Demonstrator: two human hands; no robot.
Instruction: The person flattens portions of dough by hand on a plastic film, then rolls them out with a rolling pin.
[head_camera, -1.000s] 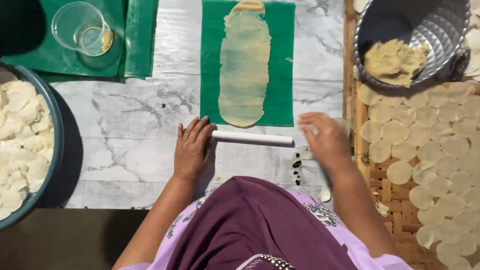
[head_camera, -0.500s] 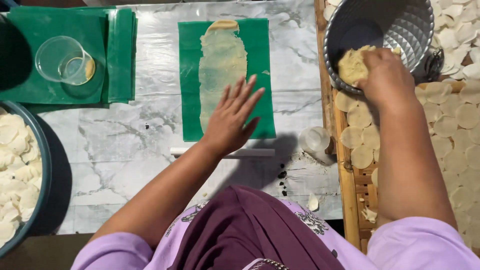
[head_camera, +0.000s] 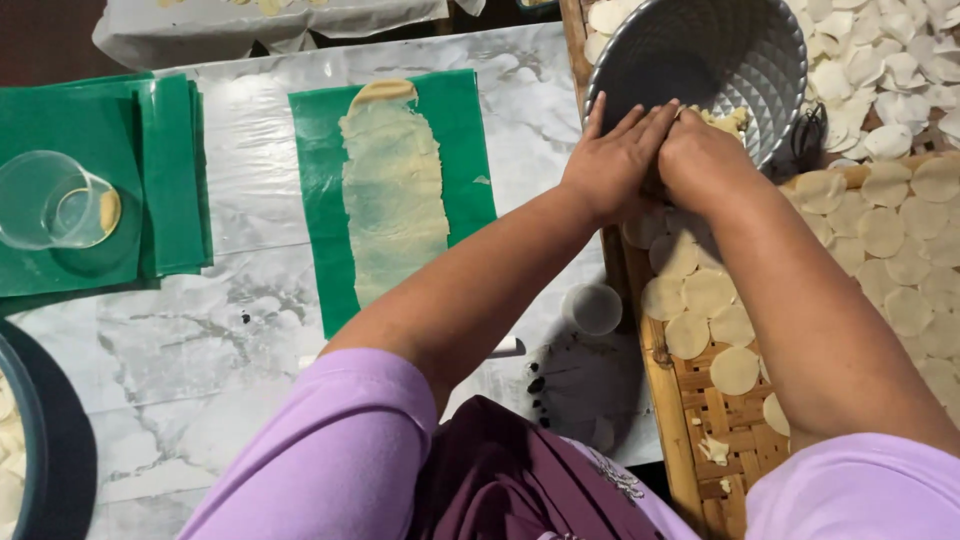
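Observation:
Both my hands meet at the near rim of a grey metal bowl at the upper right. My right hand is curled over a lump of pale dough that peeks out beyond its fingers. My left hand lies against it with straight fingers, fingertips at the dough; its hold is hidden. A long thin strip of rolled dough lies on a green sheet on the marble table, left of my arms.
A woven bamboo tray on the right carries several round dough discs. A small round cup stands by its edge. A white rolling pin shows under my left arm. A glass cup sits on folded green sheets. A dark bowl is at left.
My left hand left the green sheet and moved right, joining my right hand at the metal bowl. The view shifted towards the bowl.

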